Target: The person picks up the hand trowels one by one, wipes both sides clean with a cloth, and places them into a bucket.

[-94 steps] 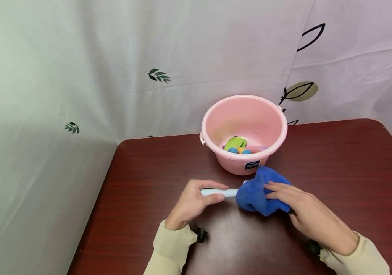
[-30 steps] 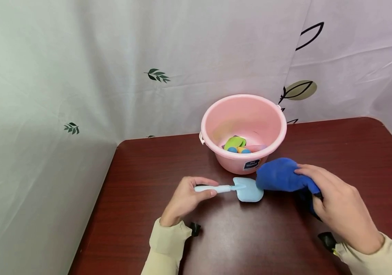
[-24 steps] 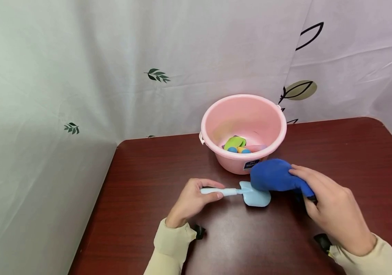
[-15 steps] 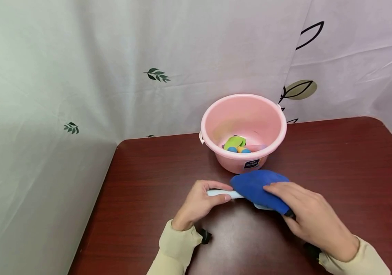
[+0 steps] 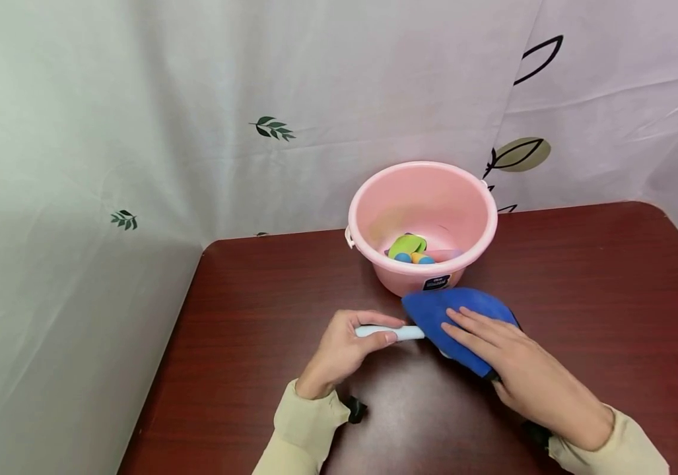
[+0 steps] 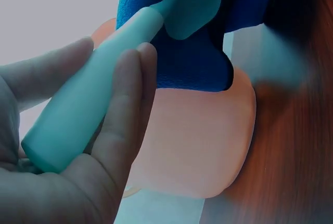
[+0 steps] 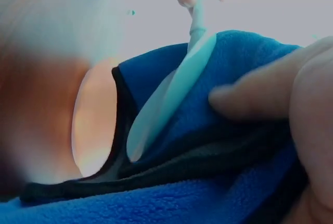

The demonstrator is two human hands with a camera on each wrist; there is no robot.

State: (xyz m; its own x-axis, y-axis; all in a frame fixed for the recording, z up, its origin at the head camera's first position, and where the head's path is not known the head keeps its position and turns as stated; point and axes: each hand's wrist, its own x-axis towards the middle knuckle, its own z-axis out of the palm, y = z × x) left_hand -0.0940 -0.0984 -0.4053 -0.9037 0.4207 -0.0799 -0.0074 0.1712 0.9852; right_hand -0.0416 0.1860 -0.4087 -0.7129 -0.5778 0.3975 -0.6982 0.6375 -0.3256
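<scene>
My left hand point(image 5: 341, 349) grips the pale blue handle of a small toy shovel point(image 5: 391, 332), thumb on one side and fingers on the other. Over the shovel's blade lies a blue cloth point(image 5: 434, 316) with dark edging, hiding nearly all of the blade from the head view. The left wrist view shows the blade point(image 6: 195, 5) against the cloth. My right hand point(image 5: 531, 373) holds the cloth, fingers stretched over its top. In the right wrist view the thumb point(image 7: 250, 96) presses the cloth from beneath, beside the blade point(image 7: 171, 99).
Behind the hands stands a pink bucket point(image 5: 422, 173) on the dark red-brown table point(image 5: 243, 316). Inside it lie several colourful toy pieces point(image 5: 408, 248), green, blue, orange and pink. A pale curtain point(image 5: 339, 79) with leaf prints hangs behind the table and at its left.
The right hand has brought the cloth left from beside the blade and spread it over it. The left hand has shifted slightly right with the shovel. The bucket has stayed put.
</scene>
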